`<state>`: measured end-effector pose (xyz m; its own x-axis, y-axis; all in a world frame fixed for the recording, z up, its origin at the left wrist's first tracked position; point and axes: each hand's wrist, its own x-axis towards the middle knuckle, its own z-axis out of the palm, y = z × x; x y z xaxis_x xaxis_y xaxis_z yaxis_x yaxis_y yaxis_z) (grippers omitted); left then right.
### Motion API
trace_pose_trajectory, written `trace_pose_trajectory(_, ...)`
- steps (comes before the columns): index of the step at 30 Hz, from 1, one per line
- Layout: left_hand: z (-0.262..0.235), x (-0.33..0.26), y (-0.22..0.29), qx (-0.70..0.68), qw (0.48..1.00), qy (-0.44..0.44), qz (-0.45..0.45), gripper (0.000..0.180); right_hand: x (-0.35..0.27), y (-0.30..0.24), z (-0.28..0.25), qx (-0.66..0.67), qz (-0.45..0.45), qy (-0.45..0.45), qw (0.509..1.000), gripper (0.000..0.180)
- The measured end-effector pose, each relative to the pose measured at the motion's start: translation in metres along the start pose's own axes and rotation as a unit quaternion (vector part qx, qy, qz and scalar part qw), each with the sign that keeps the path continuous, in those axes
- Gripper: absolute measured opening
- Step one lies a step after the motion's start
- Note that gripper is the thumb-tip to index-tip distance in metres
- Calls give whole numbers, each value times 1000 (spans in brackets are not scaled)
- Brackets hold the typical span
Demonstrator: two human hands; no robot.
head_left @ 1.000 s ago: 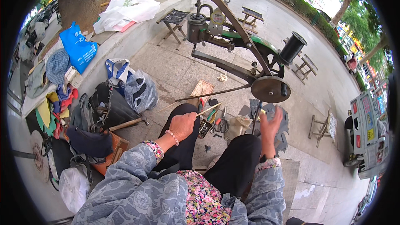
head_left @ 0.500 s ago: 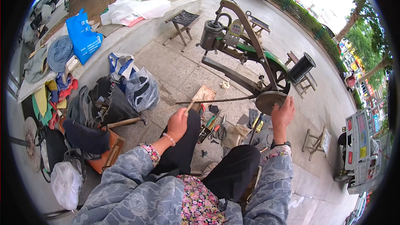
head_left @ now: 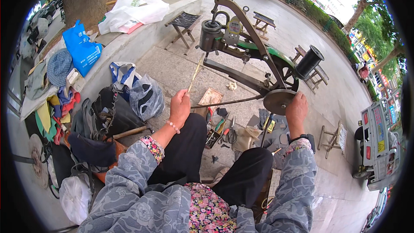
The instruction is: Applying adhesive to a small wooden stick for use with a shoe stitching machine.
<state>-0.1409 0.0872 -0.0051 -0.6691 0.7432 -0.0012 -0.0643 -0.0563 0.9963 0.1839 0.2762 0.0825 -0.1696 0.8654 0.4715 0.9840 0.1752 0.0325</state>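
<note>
A hand-cranked shoe-patching sewing machine [head_left: 254, 49] stands before me. My left hand [head_left: 178, 108] is closed round a thin tan strip [head_left: 196, 74]. The strip runs up to beneath the machine's head; I cannot tell whether its far end touches the needle. My right hand [head_left: 296, 111] grips the rim of the round metal handwheel [head_left: 276, 102], fingers at its right side. A large spool of black thread [head_left: 309, 61] sits at the machine's far right. Between my legs and the machine, a small tool tray [head_left: 211, 140] holds several hand tools, with scissors [head_left: 232, 134] beside it.
At left lie bags, cloth scraps and a clear plastic bag [head_left: 146, 95]. A blue bag [head_left: 83, 49] leans on the kerb. Folding stools [head_left: 183, 25] stand beyond the machine, another [head_left: 334, 138] to its right. A hammer [head_left: 129, 132] lies near my left knee. A three-wheeled vehicle [head_left: 378, 144] is far right.
My left hand has turned so the strip points up toward the machine's head. My right hand has shifted slightly right and down on the handwheel. The view has moved a little.
</note>
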Motion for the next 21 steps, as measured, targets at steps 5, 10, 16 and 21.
trace_pose_trajectory(5, 2, 3, 9, 4, 1000, -10, -16, 22, 0, -2, 1, -2, 8, 11, 1000, 52)
trace_pose_trajectory(10, 3, 15, 14, 29, 999, -13, -40, 23, -2, -3, -5, 2, 4, 2, 1000, 50)
trace_pose_trajectory(16, 6, 41, 25, -85, 987, 72, -117, 17, -3, -6, -7, 11, -8, 19, 1000, 43)
trace_pose_trajectory(21, 4, 23, 15, -116, 977, 95, -153, 14, -3, 0, 2, 8, -9, 51, 999, 37)
